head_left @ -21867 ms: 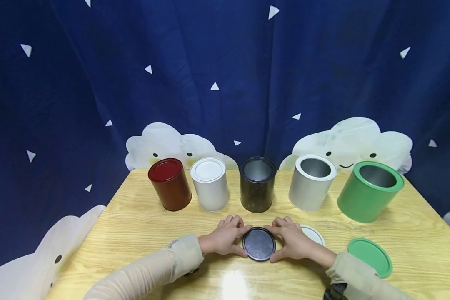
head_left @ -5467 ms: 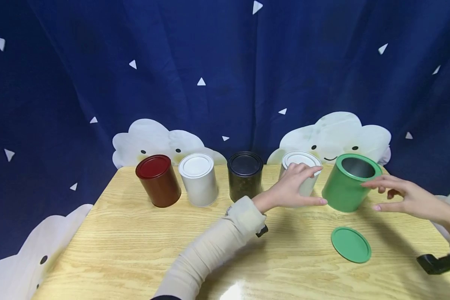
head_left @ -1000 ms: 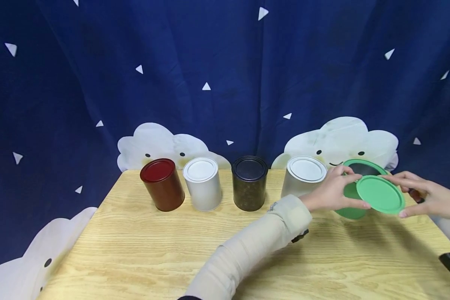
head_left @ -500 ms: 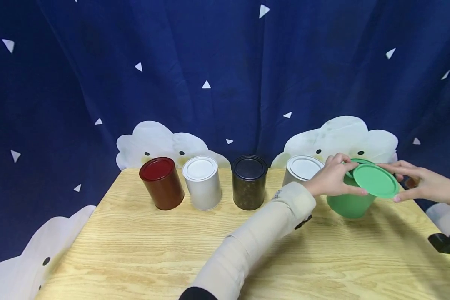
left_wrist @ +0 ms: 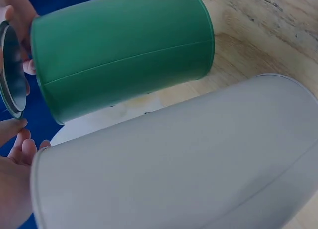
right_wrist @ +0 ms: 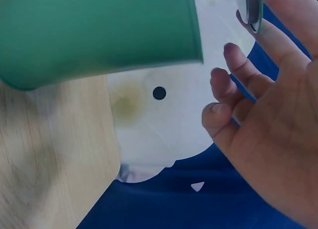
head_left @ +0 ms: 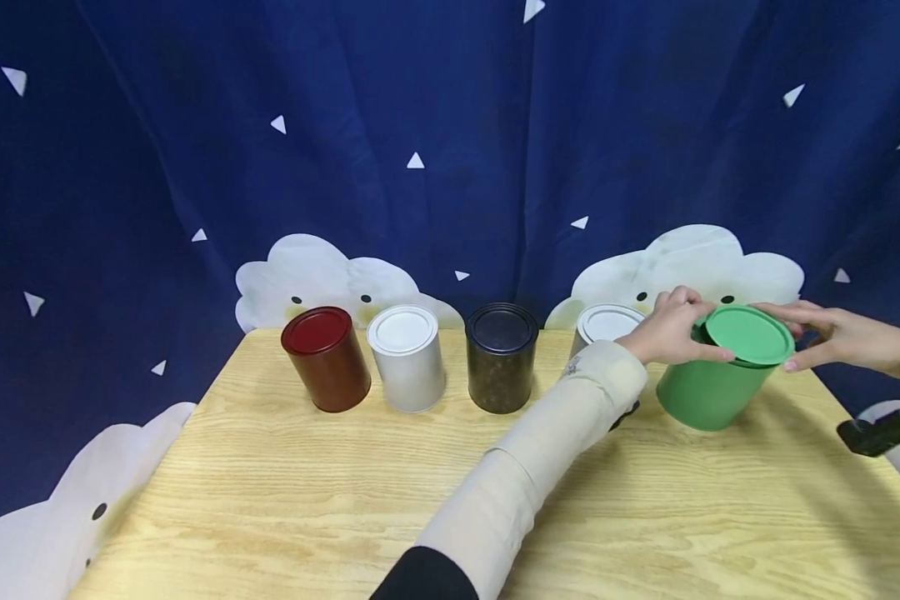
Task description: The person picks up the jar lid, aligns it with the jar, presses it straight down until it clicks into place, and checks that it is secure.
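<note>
Holding green lid (head_left: 749, 334) by its edges over green can (head_left: 708, 390) rim

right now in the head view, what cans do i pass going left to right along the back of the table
dark red can → white can → black can → grey can with a white lid → green can, over which both hands hold the green lid

Wide open table (head_left: 345, 500) out front, but that grey tin (head_left: 603, 329) crowds the green tin (head_left: 708, 387) on the left, curtain (head_left: 450, 150) close behind the row.
</note>
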Motion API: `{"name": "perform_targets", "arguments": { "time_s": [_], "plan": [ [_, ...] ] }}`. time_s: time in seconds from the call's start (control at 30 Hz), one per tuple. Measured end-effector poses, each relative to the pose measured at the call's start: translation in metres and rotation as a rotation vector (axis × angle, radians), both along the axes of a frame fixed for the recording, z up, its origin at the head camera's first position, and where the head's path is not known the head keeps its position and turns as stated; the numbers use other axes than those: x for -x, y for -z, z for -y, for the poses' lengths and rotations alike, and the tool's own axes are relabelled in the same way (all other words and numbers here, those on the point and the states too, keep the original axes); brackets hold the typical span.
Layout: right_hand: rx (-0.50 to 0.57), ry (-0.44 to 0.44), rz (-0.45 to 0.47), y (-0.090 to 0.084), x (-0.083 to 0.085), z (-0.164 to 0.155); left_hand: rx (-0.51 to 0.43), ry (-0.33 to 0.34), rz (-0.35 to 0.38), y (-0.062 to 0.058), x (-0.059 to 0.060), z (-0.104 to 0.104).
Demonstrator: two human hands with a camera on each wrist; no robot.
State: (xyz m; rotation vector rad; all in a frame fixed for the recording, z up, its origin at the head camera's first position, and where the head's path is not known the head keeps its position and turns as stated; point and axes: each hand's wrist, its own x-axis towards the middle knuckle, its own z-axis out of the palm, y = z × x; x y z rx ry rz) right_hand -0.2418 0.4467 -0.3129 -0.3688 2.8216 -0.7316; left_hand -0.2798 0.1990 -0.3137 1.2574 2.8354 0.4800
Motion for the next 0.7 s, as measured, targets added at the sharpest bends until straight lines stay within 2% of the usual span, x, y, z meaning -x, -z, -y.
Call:
{"name": "perform_targets", "arguments": {
  "time_s": [0.13, 0.4, 0.57, 0.7],
  "plan": [
    [0.03, -0.021, 0.034, 0.007, 0.008, -0.004, 0.063, -0.017, -0.016, 0.003, 0.004, -0.005],
    [0.104, -0.038, 0.107, 0.016, 0.02, -0.01, 0.158, -0.109, 0.004, 0.007, 0.011, -0.018],
    [0.182, -0.055, 0.184, 0.02, 0.024, -0.012, 0.211, -0.146, 0.017, 0.009, 0.012, -0.022],
    [0.206, -0.075, 0.2, 0.024, 0.024, -0.015, 0.232, -0.166, 0.021, 0.011, 0.012, -0.025]
  ]
}}
